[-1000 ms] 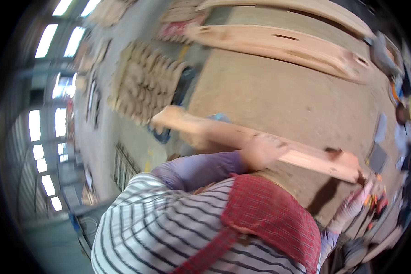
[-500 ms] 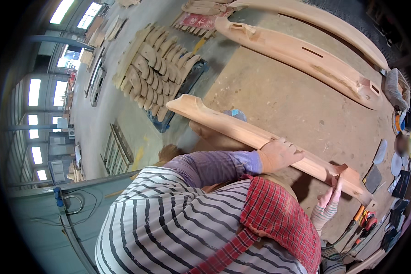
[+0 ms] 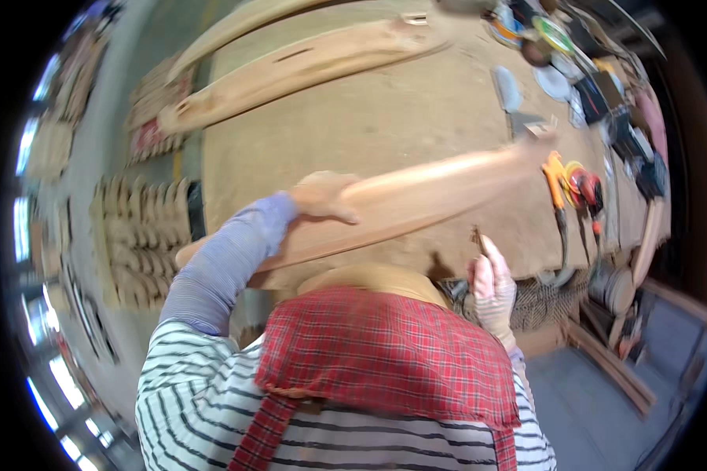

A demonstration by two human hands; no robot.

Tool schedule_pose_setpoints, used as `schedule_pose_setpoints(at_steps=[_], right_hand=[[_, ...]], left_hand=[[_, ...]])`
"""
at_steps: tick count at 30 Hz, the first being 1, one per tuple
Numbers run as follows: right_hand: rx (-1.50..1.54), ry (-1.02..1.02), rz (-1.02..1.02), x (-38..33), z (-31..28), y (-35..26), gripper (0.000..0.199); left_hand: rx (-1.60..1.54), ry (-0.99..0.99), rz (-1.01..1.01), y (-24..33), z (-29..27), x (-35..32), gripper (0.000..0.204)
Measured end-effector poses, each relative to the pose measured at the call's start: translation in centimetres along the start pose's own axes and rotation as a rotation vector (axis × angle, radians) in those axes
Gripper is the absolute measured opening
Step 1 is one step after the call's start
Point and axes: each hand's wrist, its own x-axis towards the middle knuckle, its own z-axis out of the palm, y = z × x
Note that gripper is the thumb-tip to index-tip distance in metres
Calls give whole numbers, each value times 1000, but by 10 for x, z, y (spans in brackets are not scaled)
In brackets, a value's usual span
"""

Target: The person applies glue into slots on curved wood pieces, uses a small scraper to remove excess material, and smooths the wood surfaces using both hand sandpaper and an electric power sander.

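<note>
The right hand's (image 3: pixel 492 276) fingers are pinched together on a small dark piece (image 3: pixel 478 237), too blurred to identify, held out past the fingertips, perhaps so that its tip stays exposed. The left hand (image 3: pixel 320 196) lies on a long wooden piece (image 3: pixel 420 192), its thumb spread away from the fingers across the upper face; the fingers blur at the far edge, so whether they clamp the wood cannot be told. That broad hold looks meant to steady the piece. The wood runs from about 8 o'clock to 2 o'clock beneath the left hand, and lies at 11 o'clock from the right fingers, apart from them. Beneath and beyond it spreads the brown counter (image 3: pixel 353 129). From the right hand, an orange-handled tool (image 3: pixel 555 179) lies at 1 o'clock with a red tool (image 3: pixel 587 187) just beside it, probably kept there for easy reach. Near the counter's far side, toward 12 o'clock from the left hand, rests a slotted wooden piece (image 3: pixel 306 69), well apart from both hands. Stacked curved wooden parts (image 3: pixel 141 243) stand between 8 and 9 o'clock, off the counter.
</note>
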Motion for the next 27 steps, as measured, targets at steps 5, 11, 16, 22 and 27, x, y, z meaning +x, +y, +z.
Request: schedule_pose_setpoints(at_steps=[5, 11, 16, 22, 27], right_hand=[[249, -13, 262, -15, 0, 1, 30], [72, -82, 255, 4, 7, 12, 28], [137, -26, 238, 31, 26, 35, 32], [311, -139, 276, 64, 43, 13, 24], [-12, -55, -37, 92, 91, 18, 20]], left_hand=[[-164, -274, -24, 4, -14, 48, 69], [-349, -264, -54, -16, 0, 57, 63], [-333, 38, -200, -36, 7, 56, 57], [309, 735, 95, -14, 56, 41, 47], [-382, 550, 197, 56, 76, 36, 36]])
